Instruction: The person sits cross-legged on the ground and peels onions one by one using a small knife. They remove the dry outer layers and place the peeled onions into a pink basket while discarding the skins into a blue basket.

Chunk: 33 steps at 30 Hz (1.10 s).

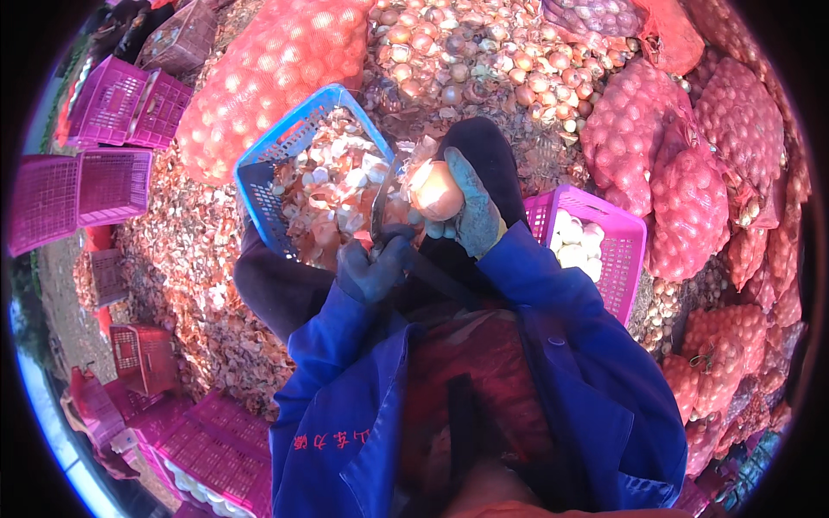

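My gloved left hand (pixel 377 264) grips a knife with a dark, curved blade (pixel 380 201). The blade points up beside the rim of a blue plastic crate (pixel 259 201). In my gloved right hand (pixel 476 204) is a large yellow onion (pixel 437 192), with loose, papery skin sticking out at its top. A small gap shows between blade and onion. Onion skins (pixel 333 201) and pale onion scraps fill much of the blue crate, which tilts against my left leg. My left fingers partly hide the knife's handle.
A purple crate (pixel 625 259) by my right leg holds peeled white onions (pixel 576 243). Red mesh sacks (pixel 647 142) of onions stand at right; another large sack (pixel 278 84) lies ahead. Loose onions (pixel 544 81) spread across the ground. Skins litter the left side (pixel 214 298), near stacked purple crates (pixel 113 188).
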Motion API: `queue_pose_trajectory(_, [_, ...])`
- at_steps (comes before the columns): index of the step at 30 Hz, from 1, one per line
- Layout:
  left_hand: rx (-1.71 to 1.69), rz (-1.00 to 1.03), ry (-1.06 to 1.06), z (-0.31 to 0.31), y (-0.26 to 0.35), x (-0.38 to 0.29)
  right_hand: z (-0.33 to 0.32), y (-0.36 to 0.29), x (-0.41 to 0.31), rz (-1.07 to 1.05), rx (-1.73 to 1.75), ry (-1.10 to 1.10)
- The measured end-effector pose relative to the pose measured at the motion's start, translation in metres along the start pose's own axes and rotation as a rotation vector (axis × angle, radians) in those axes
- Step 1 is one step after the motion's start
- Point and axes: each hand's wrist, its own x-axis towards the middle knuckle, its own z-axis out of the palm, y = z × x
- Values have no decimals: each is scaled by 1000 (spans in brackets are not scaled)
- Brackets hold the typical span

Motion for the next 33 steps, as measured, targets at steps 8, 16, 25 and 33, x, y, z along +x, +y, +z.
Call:
queue_pose_trajectory(8, [466,217,51,-18,29,25,7,3,-5,36,-702,-122])
queue_pose_trajectory(16, [-466,-195,-112,-30,15,2,-9,-7,3,189,-753,-409])
queue_pose_trajectory(25, [-144,79,265,-38,30,-5,-11,17,10,64,-90,-223])
queue_pose_trajectory(33, [30,387,-243,-18,37,-8,-12,40,8,-126,-488,-275])
